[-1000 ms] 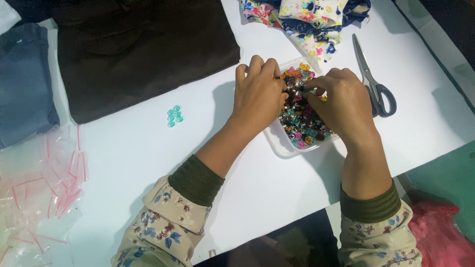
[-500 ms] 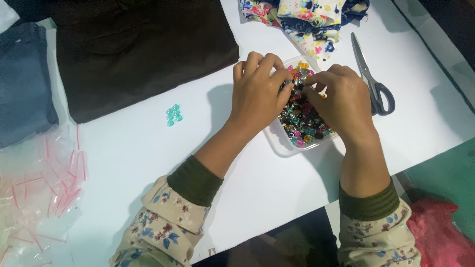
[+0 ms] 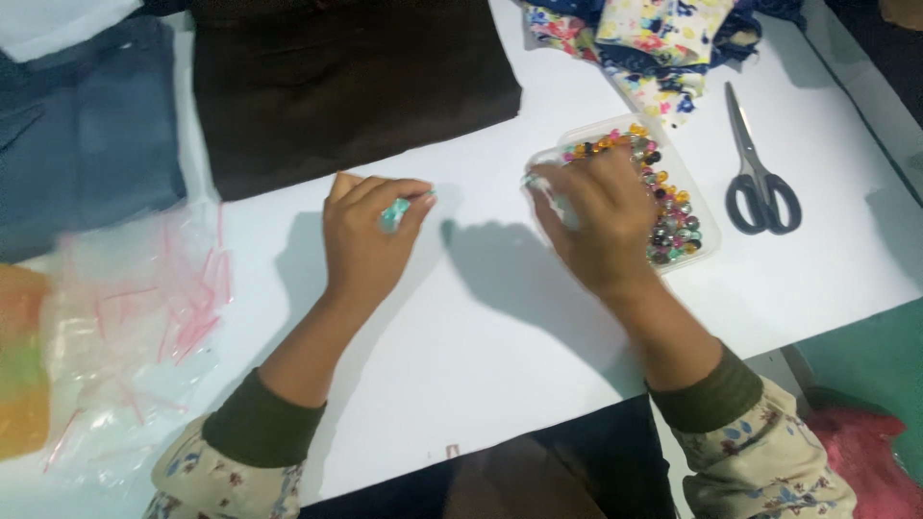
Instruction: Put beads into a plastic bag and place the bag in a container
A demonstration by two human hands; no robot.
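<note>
Two hands: both work low over a white table [image 3: 461, 365], well apart from each other.
Far left: clear plastic bags with red strips [image 3: 135, 317] lie in a loose heap, beside folded blue cloth [image 3: 87, 144].
Upper middle: dark brown cloth [image 3: 346, 86] lies flat, its lower edge just above the left hand.
Left hand [image 3: 365, 235]: curled, fingertips pinching small teal beads [image 3: 392, 213] against the table; the grasp looks closed around them.
Right hand [image 3: 591, 221]: palm down over the near end of the clear tray [image 3: 687, 259], fingers bent into the mixed coloured beads [image 3: 668, 216]; it is blurred, so whether it grips a bead cannot be told.
Doing it well: judging by the pinch, keeping the teal beads pressed low against the table should stop them rolling; the tray is shallow, so a light touch there avoids tipping it.
Right side: grey scissors [image 3: 760, 178] lie shut, near the tray but apart from it.
Top right: flowered cloth [image 3: 654, 38] is bunched above the tray.
</note>
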